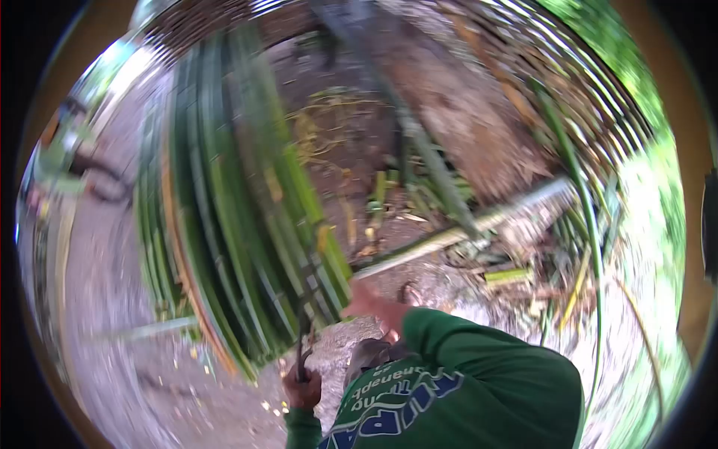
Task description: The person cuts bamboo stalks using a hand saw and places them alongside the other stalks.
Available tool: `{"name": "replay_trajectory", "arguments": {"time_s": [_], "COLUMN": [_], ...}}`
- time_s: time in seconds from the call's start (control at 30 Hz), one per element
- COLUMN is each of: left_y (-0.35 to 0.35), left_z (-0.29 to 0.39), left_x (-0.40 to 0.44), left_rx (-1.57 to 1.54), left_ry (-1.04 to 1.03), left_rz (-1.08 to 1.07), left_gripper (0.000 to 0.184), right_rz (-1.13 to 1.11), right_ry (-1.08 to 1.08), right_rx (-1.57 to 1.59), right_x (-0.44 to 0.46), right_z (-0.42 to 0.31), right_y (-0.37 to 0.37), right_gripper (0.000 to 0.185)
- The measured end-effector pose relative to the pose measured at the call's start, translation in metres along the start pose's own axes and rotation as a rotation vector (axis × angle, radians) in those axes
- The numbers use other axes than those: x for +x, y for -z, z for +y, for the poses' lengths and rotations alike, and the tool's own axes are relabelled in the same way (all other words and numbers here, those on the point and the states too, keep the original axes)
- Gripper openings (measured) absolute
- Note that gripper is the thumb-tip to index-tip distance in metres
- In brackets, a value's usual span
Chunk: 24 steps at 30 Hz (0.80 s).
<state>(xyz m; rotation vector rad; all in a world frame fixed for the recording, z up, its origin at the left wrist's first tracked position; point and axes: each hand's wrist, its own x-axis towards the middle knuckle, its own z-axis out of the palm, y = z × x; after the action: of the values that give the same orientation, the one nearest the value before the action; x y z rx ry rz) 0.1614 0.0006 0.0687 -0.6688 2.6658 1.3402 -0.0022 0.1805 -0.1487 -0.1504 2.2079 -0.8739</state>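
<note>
My left hand [303, 387] is closed around the handle of a long knife [303, 352], whose dark blade points up towards the lower ends of green bamboo strips [235, 217]. The blade's tip is too blurred to make out. Beside the right edge of these strips is my right hand [368, 301], smeared by motion, with its fingers apart. Whether it touches the outermost strip I cannot tell. The strips lie side by side, raised on a crosswise bamboo pole [419, 245].
Cut bamboo pieces [508, 277] and shavings litter the ground on the right. A slatted fence [591, 67] runs along the upper right. Yellowish thin strips [329, 123] lie beyond the bamboo. At the far left is a blurred person in green [63, 161].
</note>
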Motion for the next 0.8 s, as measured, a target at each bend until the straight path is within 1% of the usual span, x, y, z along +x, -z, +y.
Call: {"name": "replay_trajectory", "arguments": {"time_s": [0.03,0.07,0.1,0.13,0.17,0.23,0.27,0.33,0.37,0.4,0.43,0.47,0.5,0.53,0.57,0.6,0.63,0.67,0.7,0.73,0.77,0.8], "left_y": [-0.008,-0.015,-0.019,-0.023,-0.025,-0.035,-0.04,-0.054,-0.06,-0.07,-0.079,-0.09,-0.101,-0.111,-0.125,-0.137,-0.147,-0.158,-0.17,-0.183,-0.195,-0.207], "left_z": [-0.02,-0.044,-0.051,-0.024,0.004,0.0,-0.002,0.017,0.021,0.011,0.022,0.035,0.05,0.07,0.079,0.082,0.086,0.098,0.111,0.119,0.128,0.142], "left_x": [0.0,0.0,0.005,0.002,-0.002,0.013,0.018,0.025,0.032,0.042,0.044,0.044,0.042,0.038,0.038,0.041,0.042,0.046,0.05,0.052,0.054,0.056], "left_rx": [-0.127,-0.197,-0.26,-0.222,-0.191,-0.119,-0.085,0.045,0.1,0.089,0.102,0.113,0.122,0.19,0.197,0.205,0.216,0.246,0.278,0.322,0.367,0.4], "left_ry": [0.078,0.109,0.1,0.078,0.06,-0.003,-0.027,-0.128,-0.181,-0.158,-0.155,-0.148,-0.134,-0.207,-0.219,-0.219,-0.207,-0.234,-0.251,-0.232,-0.219,-0.226], "left_rz": [0.017,0.019,-0.031,-0.057,-0.051,-0.132,-0.152,-0.21,-0.24,-0.273,-0.298,-0.321,-0.339,-0.319,-0.314,-0.297,-0.263,-0.281,-0.293,-0.274,-0.267,-0.272], "left_gripper": [0.016,0.013,0.013,0.011,0.01,0.009,0.008,0.009,0.009,0.009,0.009,0.009,0.009,0.013,0.014,0.015,0.017,0.018,0.019,0.02,0.021,0.02], "right_rz": [-0.109,-0.215,-0.206,-0.213,-0.192,-0.179,-0.342,-0.112,-0.098,-0.076,0.08,0.17,0.249,0.352,0.491,0.358,0.338,0.443,0.221,0.327,0.256,0.31], "right_ry": [0.01,0.042,0.062,0.05,0.006,-0.018,0.041,0.123,0.021,-0.08,-0.16,-0.304,-0.326,-0.496,-0.648,-0.752,-0.82,-0.88,-0.881,-1.036,-1.062,-1.103], "right_rx": [-0.205,-0.406,-0.31,-0.247,-0.197,-0.142,-0.191,-0.249,-0.189,-0.128,-0.052,0.055,-0.073,0.111,0.301,0.194,0.211,0.255,0.05,0.126,0.033,0.108], "right_x": [0.004,0.009,-0.024,-0.031,-0.035,-0.03,-0.018,-0.01,-0.044,-0.085,-0.078,-0.131,-0.113,-0.16,-0.211,-0.252,-0.288,-0.317,-0.337,-0.361,-0.374,-0.379], "right_z": [-0.011,-0.02,-0.034,-0.034,-0.019,0.008,0.034,0.113,0.136,0.152,0.228,0.247,0.343,0.367,0.388,0.41,0.449,0.484,0.511,0.535,0.562,0.611], "right_y": [0.0,0.001,0.037,0.049,0.053,0.047,0.043,0.008,0.027,0.053,0.019,0.044,-0.008,0.004,0.019,0.035,0.039,0.04,0.066,0.085,0.111,0.123], "right_gripper": [0.082,0.063,0.055,0.048,0.05,0.059,0.069,0.064,0.06,0.057,0.051,0.044,0.044,0.048,0.052,0.06,0.067,0.058,0.062,0.067,0.073,0.078]}}
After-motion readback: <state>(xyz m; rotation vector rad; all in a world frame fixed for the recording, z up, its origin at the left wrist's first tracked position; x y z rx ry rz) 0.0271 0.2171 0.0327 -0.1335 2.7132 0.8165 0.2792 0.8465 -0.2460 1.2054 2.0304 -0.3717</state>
